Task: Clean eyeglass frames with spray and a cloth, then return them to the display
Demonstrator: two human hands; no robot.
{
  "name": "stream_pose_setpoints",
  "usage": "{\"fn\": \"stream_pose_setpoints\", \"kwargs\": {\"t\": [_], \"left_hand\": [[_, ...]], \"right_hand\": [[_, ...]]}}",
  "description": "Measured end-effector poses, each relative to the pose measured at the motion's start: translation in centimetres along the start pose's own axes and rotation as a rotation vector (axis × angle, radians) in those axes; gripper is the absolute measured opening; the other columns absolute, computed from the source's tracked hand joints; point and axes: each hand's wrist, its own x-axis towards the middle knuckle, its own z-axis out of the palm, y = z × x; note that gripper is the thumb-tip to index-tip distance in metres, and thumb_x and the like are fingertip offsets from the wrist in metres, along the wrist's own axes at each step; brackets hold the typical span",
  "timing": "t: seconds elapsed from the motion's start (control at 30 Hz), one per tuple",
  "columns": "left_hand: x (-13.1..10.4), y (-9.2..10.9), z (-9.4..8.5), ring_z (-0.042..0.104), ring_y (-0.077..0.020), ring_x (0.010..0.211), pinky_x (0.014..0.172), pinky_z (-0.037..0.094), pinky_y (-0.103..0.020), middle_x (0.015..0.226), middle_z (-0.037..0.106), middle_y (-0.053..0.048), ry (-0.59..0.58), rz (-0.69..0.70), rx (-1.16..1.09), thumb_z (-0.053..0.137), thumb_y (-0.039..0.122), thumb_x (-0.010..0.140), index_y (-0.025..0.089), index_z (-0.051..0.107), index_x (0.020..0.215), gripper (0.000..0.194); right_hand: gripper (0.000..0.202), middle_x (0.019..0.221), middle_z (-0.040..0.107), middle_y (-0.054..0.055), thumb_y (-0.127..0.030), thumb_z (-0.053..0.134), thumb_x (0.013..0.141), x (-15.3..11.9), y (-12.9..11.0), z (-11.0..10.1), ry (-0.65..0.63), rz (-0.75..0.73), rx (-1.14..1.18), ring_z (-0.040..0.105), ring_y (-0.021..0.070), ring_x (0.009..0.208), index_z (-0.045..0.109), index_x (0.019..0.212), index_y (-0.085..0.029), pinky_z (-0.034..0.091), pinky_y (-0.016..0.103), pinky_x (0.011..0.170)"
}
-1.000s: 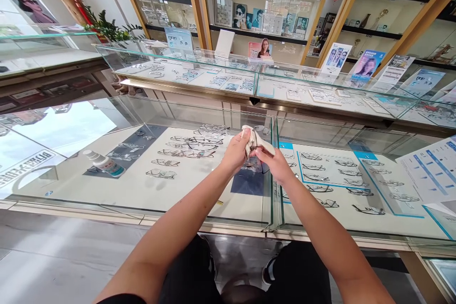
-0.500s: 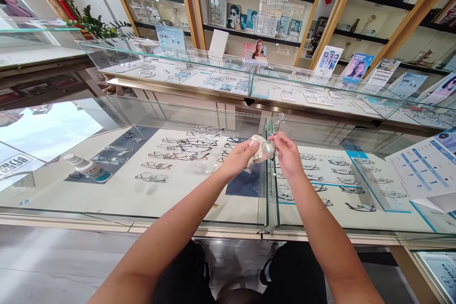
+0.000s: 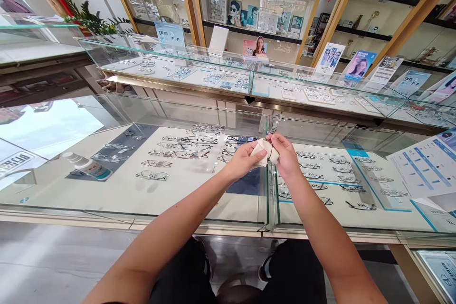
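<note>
Over the glass display counter (image 3: 199, 194), both hands meet at a pair of eyeglasses. My left hand (image 3: 244, 159) is closed on a pale cleaning cloth (image 3: 263, 146), with its thumb pressed on the front of the fabric. The cloth is folded around part of the eyeglasses (image 3: 274, 125). My right hand (image 3: 286, 153) pinches the frame close to the cloth's right side. One lens or rim shows above the fingers; the rest is hidden by cloth and hands.
A white spray bottle (image 3: 87, 166) stands on the counter at left. Rows of eyeglasses (image 3: 180, 153) lie inside the case below. A printed stand-up card (image 3: 425, 166) is at right. Beyond runs a second glass counter (image 3: 221, 80) with leaflets, then shelves.
My left hand and the cloth have shifted slightly right and closed in on my right hand. The cloth now looks more bunched around the eyeglasses, whose visible part is turned differently.
</note>
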Motion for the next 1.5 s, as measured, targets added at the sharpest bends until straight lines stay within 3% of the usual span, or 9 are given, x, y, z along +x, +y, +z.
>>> {"fn": "stream_pose_setpoints", "kwargs": {"t": [0.17, 0.3, 0.5, 0.7, 0.93, 1.13, 1.23, 1.4, 1.5], "left_hand": [[0.3, -0.9, -0.2, 0.051, -0.0112, 0.069, 0.066, 0.039, -0.023, 0.077, 0.062, -0.001, 0.154, 0.071, 0.038, 0.082, 0.063, 0.085, 0.012, 0.073, 0.109, 0.057], [0.6, -1.1, -0.3, 0.053, -0.0126, 0.069, 0.067, 0.042, -0.025, 0.076, 0.063, -0.001, 0.252, 0.086, 0.054, 0.074, 0.072, 0.088, 0.012, 0.075, 0.114, 0.065], [0.4, -0.3, -0.6, 0.05, -0.0105, 0.063, 0.061, 0.039, -0.024, 0.073, 0.061, 0.0, 0.17, 0.006, 0.024, 0.074, 0.072, 0.087, 0.013, 0.067, 0.096, 0.06], [0.1, 0.4, -0.3, 0.049, -0.0087, 0.063, 0.061, 0.036, -0.023, 0.08, 0.062, 0.0, 0.05, -0.041, -0.016, 0.087, 0.06, 0.08, 0.013, 0.066, 0.112, 0.06], [0.1, 0.3, 0.0, 0.044, -0.0086, 0.061, 0.058, 0.034, -0.022, 0.072, 0.056, 0.003, 0.195, 0.032, 0.066, 0.08, 0.065, 0.085, 0.016, 0.062, 0.099, 0.055], [0.2, 0.1, 0.0, 0.042, -0.0098, 0.06, 0.058, 0.035, -0.024, 0.067, 0.052, 0.003, 0.24, 0.098, 0.128, 0.067, 0.073, 0.092, 0.017, 0.055, 0.082, 0.058], [0.2, 0.4, -0.3, 0.045, -0.0107, 0.06, 0.058, 0.036, -0.025, 0.069, 0.054, 0.001, 0.18, 0.064, 0.123, 0.066, 0.075, 0.091, 0.018, 0.055, 0.082, 0.059], [-0.1, 1.6, -1.2, 0.042, -0.0089, 0.059, 0.056, 0.032, -0.023, 0.074, 0.056, 0.002, -0.046, -0.046, 0.09, 0.077, 0.065, 0.088, 0.015, 0.064, 0.104, 0.054], [-0.3, 2.0, -1.0, 0.046, -0.0092, 0.064, 0.059, 0.035, -0.023, 0.08, 0.061, 0.0, -0.04, -0.005, 0.105, 0.083, 0.058, 0.085, 0.014, 0.068, 0.108, 0.052]], "right_hand": [[0.028, 0.098, 0.066, 0.003, -0.057, 0.08, 0.089, -0.3, 0.0, 0.4, -0.068, -0.151, -0.175, 0.059, 0.0183, 0.088, 0.083, 0.088, -0.029, 0.05, 0.033, 0.079], [0.024, 0.096, 0.067, 0.003, -0.053, 0.078, 0.092, -0.3, 0.3, 0.5, -0.126, -0.164, -0.188, 0.06, 0.0199, 0.092, 0.083, 0.089, -0.03, 0.05, 0.034, 0.084], [0.026, 0.107, 0.074, 0.004, -0.052, 0.084, 0.083, 0.0, 0.6, 0.2, -0.05, -0.06, -0.069, 0.065, 0.0226, 0.099, 0.083, 0.089, -0.027, 0.053, 0.035, 0.087], [0.029, 0.099, 0.077, 0.002, -0.045, 0.095, 0.069, 0.3, 0.3, -0.1, 0.061, 0.05, 0.087, 0.065, 0.0185, 0.085, 0.08, 0.083, -0.026, 0.053, 0.032, 0.078], [0.021, 0.092, 0.068, 0.001, -0.044, 0.089, 0.079, -0.2, 0.2, 0.2, -0.1, -0.043, -0.046, 0.058, 0.0169, 0.084, 0.078, 0.079, -0.027, 0.05, 0.031, 0.081], [0.02, 0.092, 0.065, 0.001, -0.042, 0.089, 0.078, -0.1, 0.2, 0.2, -0.112, -0.056, -0.041, 0.057, 0.0179, 0.085, 0.076, 0.077, -0.026, 0.049, 0.032, 0.08], [0.022, 0.094, 0.066, 0.001, -0.043, 0.089, 0.075, 0.1, 0.0, 0.2, -0.06, 0.012, 0.008, 0.058, 0.0164, 0.081, 0.076, 0.076, -0.025, 0.048, 0.031, 0.075], [0.025, 0.093, 0.07, 0.001, -0.043, 0.092, 0.07, 0.4, -0.6, -0.3, 0.01, 0.033, 0.031, 0.062, 0.0177, 0.085, 0.076, 0.078, -0.025, 0.05, 0.03, 0.079], [0.024, 0.091, 0.07, 0.0, -0.044, 0.091, 0.073, 0.4, -0.6, -0.5, -0.018, 0.012, 0.014, 0.061, 0.0174, 0.084, 0.077, 0.079, -0.026, 0.049, 0.031, 0.077]]}}
